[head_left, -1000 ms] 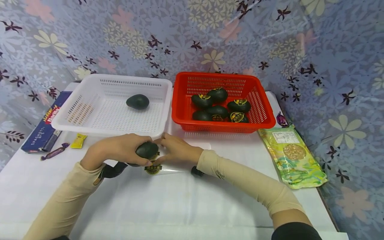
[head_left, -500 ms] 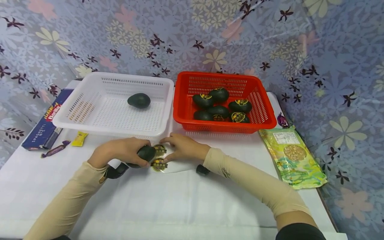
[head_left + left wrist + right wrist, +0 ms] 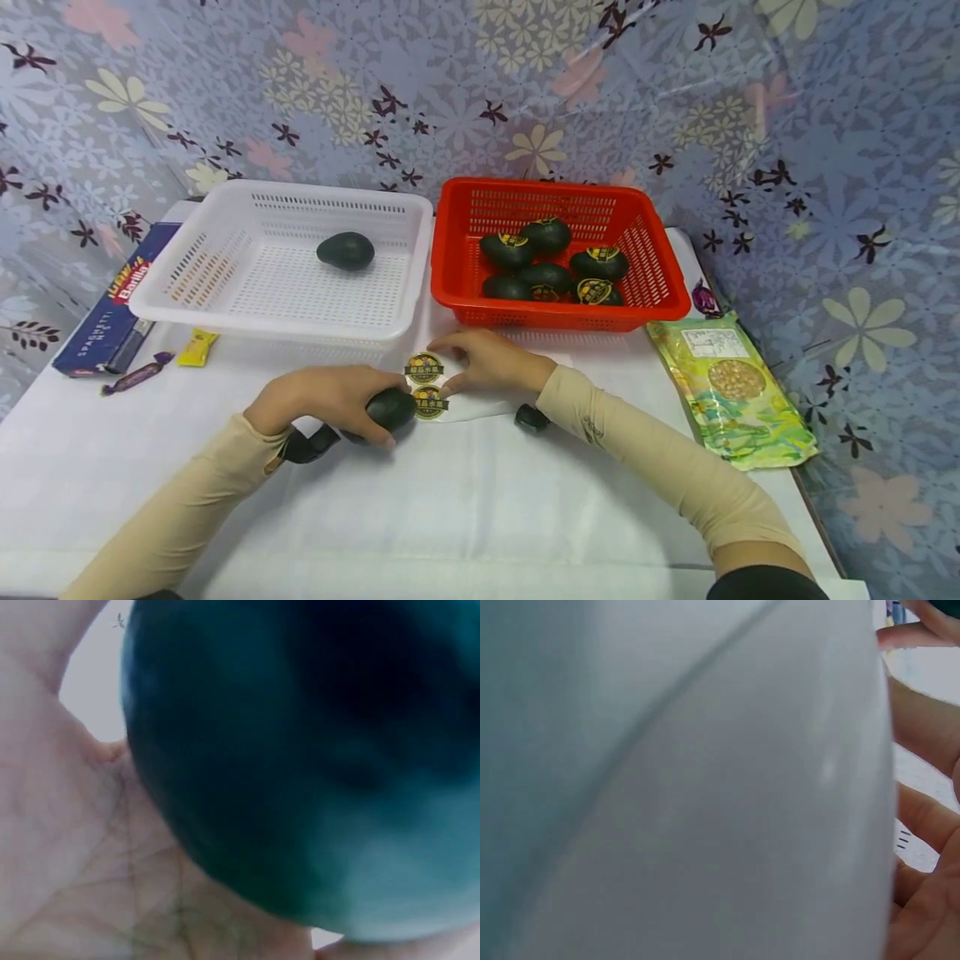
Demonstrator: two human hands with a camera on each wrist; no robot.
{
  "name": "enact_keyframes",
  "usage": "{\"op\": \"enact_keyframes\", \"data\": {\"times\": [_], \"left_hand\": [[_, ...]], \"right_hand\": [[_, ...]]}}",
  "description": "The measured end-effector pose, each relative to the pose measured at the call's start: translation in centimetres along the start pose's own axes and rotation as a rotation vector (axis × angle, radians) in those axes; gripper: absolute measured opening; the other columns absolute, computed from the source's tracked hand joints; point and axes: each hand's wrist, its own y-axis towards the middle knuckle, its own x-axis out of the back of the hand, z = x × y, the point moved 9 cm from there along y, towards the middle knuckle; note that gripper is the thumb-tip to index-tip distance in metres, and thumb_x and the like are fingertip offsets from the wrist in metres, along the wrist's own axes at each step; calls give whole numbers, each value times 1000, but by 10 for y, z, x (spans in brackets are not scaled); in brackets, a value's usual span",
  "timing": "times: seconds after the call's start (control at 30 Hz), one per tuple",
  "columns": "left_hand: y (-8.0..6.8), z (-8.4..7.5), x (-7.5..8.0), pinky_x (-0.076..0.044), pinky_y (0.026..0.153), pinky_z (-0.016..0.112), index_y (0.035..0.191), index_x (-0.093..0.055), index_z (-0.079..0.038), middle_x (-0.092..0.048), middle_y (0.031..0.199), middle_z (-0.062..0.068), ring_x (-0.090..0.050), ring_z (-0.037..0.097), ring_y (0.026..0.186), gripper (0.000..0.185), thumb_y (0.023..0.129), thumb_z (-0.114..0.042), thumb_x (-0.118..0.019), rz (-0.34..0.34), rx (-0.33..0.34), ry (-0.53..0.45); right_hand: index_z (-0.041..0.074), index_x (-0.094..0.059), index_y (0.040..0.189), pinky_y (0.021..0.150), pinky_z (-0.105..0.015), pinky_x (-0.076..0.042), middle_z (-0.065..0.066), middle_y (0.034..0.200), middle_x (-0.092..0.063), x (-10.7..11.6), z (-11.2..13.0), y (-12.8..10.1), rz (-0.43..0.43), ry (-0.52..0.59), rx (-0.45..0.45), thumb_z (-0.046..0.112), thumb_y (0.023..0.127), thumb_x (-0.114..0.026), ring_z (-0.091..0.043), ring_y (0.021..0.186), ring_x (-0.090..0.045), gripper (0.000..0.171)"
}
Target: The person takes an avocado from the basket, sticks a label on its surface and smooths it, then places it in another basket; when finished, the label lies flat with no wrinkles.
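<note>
Your left hand [image 3: 322,400]: fingers curled around a dark avocado [image 3: 392,408]. Your right hand [image 3: 491,360]: fingers loosely spread, fingertips pressing the sticker sheet [image 3: 435,392].

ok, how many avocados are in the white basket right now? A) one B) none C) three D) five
A: a single dark avocado lies in the white basket, with no label showing; the other loose ones sit in the red basket, and the left hand grips one more on the table.
</note>
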Motion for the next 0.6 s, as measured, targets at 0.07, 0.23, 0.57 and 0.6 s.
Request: {"op": "enact_keyframes", "data": {"times": [0.07, 0.23, 0.57, 0.6], "left_hand": [[1, -1, -1, -46, 77, 24, 118, -61, -17, -64, 97, -5, -56, 8, 86, 50, 78, -36, -83, 6, 2, 0], [2, -8, -6, -46, 74, 23, 108, -62, -20, -62, 91, -8, -55, 6, 82, 40, 77, -34, -84, 31, -35, -18], [6, -13, -1, -46, 72, 23, 110, -62, -19, -62, 89, -7, -55, 6, 80, 44, 76, -34, -84, 0, -21, 37], [6, -13, -1, -46, 72, 23, 110, -62, -19, -62, 89, -7, -56, 6, 80, 44, 76, -35, -84, 0, -18, 37]], "right_hand": [[18, -62, 137, 92, -32, -49, 3, 113, -66, -2, 2, 1, 10, 13, 0, 33, 78, -87, -16, 103, -55, 66], [16, -64, 133, 92, -31, -49, 1, 109, -64, -6, 7, 3, 44, 46, -7, 25, 79, -87, -16, 102, -54, 60], [12, -65, 128, 88, -29, -48, -3, 101, -61, -4, 15, 12, 57, 48, -6, 19, 77, -87, -17, 97, -53, 56], [12, -65, 127, 87, -29, -48, -3, 101, -61, -3, 15, 13, 53, 47, -3, 19, 77, -87, -17, 97, -53, 55]]}}
